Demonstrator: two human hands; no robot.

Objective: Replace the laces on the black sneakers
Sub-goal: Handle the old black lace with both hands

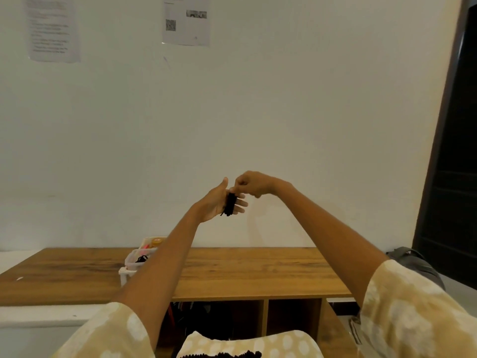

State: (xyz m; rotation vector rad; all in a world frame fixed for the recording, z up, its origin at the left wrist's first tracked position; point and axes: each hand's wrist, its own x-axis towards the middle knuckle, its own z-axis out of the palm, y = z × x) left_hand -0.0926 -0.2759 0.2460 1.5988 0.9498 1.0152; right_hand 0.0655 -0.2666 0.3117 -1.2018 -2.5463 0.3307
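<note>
A wooden counter [245, 270] is set against a white wall [284, 112], with two open cubbies below. Two printed sheets [185, 19] are taped up; their text is blurred. One clear tub [136, 262] is seen. A coiled black lace [230, 204] is wrapped round the straight-fingered left hand [219, 202] and pinched by the right hand [251, 184].

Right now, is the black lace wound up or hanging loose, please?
Wound up: the black lace sits coiled around the left hand's straight fingers.
</note>
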